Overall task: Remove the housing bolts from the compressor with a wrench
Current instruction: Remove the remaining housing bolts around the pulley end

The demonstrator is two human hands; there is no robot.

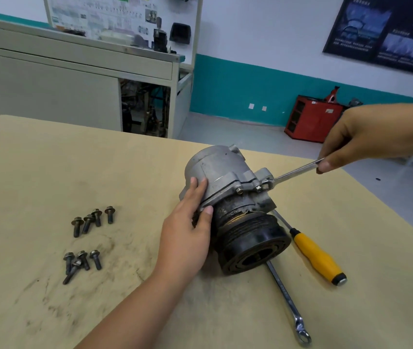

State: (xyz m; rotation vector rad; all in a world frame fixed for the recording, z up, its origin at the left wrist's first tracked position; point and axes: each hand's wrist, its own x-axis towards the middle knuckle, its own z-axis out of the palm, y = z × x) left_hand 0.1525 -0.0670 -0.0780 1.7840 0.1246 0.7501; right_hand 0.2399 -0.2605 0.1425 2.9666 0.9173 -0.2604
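Here the wrench (293,171) engages a bolt (258,188) near the table (339,197) edge.

**One head-worn view, tilted down at the bench**

The scene is seen through a single wide-angle camera worn on the head and aimed forward and downward. The compressor (225,177) is framed close, just right of centre. The table (74,159) is spread around it, and the workshop wall (263,34) is seen well beyond it.
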